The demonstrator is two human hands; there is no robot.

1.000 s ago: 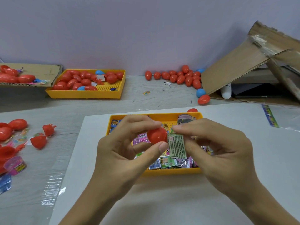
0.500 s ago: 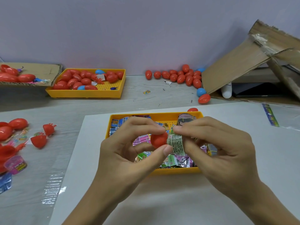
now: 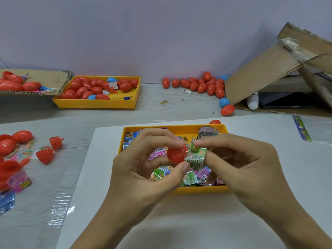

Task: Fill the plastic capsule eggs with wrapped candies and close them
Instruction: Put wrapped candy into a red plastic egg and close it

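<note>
Hands meet above the candy tray: left hand pinches a smooth red egg half, right hand pinches a folded, crinkly green candy at its mouth. Filling step, I judge; next, push it inside. Farther back, glossy eggs lie heaped.

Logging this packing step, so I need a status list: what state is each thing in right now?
left hand: pinches red egg half
red egg half: open, held above candy tray
right hand: pinches green wrapped candy
green wrapped candy: folded, touching the half's mouth
candy tray: holds candies
far tray: holds closed eggs
</note>
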